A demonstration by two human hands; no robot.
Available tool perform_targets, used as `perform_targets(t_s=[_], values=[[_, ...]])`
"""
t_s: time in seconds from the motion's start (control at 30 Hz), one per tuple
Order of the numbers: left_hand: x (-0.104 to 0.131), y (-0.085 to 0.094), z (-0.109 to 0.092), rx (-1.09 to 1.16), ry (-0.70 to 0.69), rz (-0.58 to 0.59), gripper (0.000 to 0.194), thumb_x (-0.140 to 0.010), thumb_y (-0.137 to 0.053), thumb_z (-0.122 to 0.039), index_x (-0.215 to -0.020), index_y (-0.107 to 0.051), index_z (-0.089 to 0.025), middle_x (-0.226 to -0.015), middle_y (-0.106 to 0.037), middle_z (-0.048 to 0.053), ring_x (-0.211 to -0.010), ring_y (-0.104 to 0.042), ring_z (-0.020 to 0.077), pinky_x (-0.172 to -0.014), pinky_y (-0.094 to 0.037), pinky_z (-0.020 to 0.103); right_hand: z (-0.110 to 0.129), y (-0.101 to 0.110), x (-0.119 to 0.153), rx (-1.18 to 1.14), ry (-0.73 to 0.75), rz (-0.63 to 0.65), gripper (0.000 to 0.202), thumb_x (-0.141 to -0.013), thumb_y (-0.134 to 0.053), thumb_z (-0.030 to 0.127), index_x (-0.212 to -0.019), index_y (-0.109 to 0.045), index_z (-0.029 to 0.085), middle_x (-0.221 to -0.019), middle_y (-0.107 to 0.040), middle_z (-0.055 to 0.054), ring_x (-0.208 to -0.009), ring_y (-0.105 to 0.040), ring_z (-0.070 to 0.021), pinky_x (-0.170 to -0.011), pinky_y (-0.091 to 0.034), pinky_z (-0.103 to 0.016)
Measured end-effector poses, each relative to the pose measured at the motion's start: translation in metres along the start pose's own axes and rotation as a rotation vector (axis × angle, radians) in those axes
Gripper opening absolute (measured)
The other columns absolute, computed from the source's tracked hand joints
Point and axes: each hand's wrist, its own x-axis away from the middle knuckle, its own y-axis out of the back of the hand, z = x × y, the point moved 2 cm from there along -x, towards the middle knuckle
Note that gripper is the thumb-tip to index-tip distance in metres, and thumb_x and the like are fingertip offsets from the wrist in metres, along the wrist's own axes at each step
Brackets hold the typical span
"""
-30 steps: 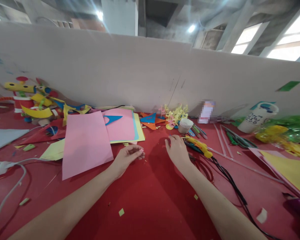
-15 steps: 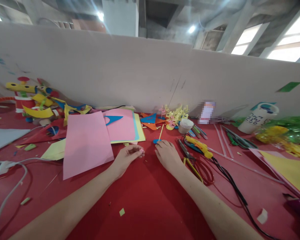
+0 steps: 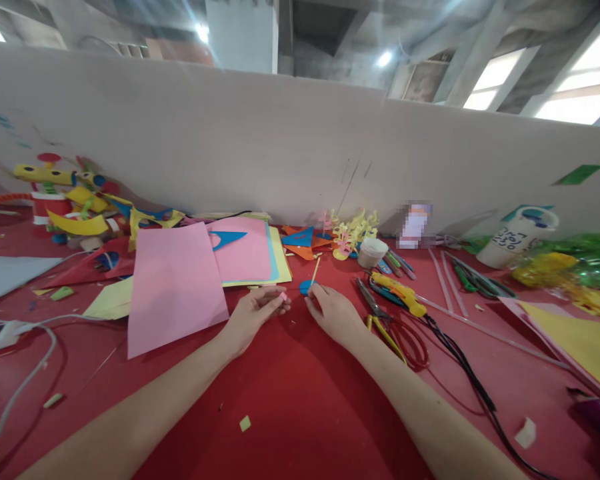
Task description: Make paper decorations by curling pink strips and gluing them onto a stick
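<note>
Between the thumb and fingertips of my left hand (image 3: 256,313) is a small pink piece (image 3: 283,297), probably paper, partly covered by the fingers. My right hand (image 3: 334,312) is closed around the lower end of a thin pale-yellow stick (image 3: 315,270), which leans up and to the right. Right at those fingertips a small blue disc (image 3: 305,287) lies at the stick's foot; whether the two are joined I cannot tell. Both hands are low over the red table (image 3: 290,393), a short gap apart.
Pink sheets (image 3: 175,287) lie left of my hands. To the right are scissors (image 3: 371,300), a yellow glue gun (image 3: 397,291) with its black cable, and a white tub (image 3: 373,253). Yellow and pink paper shapes (image 3: 350,233) stand behind, before a white partition (image 3: 260,140).
The stick and blue disc have shifted slightly left and nearer to me, along with my right fingertips. My left hand still pinches the pink piece, almost in the same place.
</note>
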Motion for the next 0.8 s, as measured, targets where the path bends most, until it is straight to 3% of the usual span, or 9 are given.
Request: perform_targets(t_s=[0.2, 0.37, 0.63, 0.8], values=[[-0.0005, 0.0014, 0.0015, -0.032, -0.006, 0.023, 0.023, -0.071, -0.068, -0.027, -0.092, -0.065, -0.018, -0.082, -0.067, 0.001, -0.076, -0.062, 0.0118, -0.082, -0.047, 0.029, -0.0009, 0.0045, -0.0015, -0.041, -0.008, -0.107, 0.011, -0.085, -0.041, 0.02, -0.078, -0.05, 0.019, -0.077, -0.06, -0.004, -0.076, -0.056, -0.0177, -0.067, -0.039, -0.025], [0.0002, 0.0012, -0.0001, -0.09, -0.031, 0.024, 0.021, -0.068, -0.069, -0.029, -0.085, -0.065, -0.017, -0.081, -0.067, 0.003, -0.075, -0.063, 0.0139, -0.082, -0.047, 0.032, -0.0065, 0.0073, -0.0024, 0.001, -0.114, -0.132, 0.012, -0.085, -0.043, 0.022, -0.074, -0.047, 0.02, -0.07, -0.057, -0.002, -0.071, -0.055, -0.017, -0.062, -0.037, -0.025], [0.0026, -0.0014, -0.0052, -0.169, -0.025, -0.006, 0.033, -0.068, -0.069, -0.031, -0.096, -0.058, -0.018, -0.081, -0.067, 0.003, -0.077, -0.063, 0.0161, -0.08, -0.048, 0.034, -0.0079, 0.0053, -0.0014, 0.001, -0.116, -0.108, 0.009, -0.083, -0.045, 0.021, -0.075, -0.05, 0.02, -0.074, -0.059, -0.002, -0.071, -0.055, -0.0159, -0.063, -0.037, -0.024], [0.0029, -0.0028, -0.0064, -0.198, -0.071, 0.017, 0.022, -0.068, -0.068, -0.03, -0.083, -0.059, -0.017, -0.081, -0.066, 0.003, -0.075, -0.062, 0.0159, -0.079, -0.048, 0.033, -0.0061, 0.0044, -0.001, -0.005, -0.122, -0.083, 0.01, -0.083, -0.045, 0.021, -0.077, -0.052, 0.02, -0.074, -0.06, -0.002, -0.073, -0.057, -0.0164, -0.064, -0.038, -0.024]])
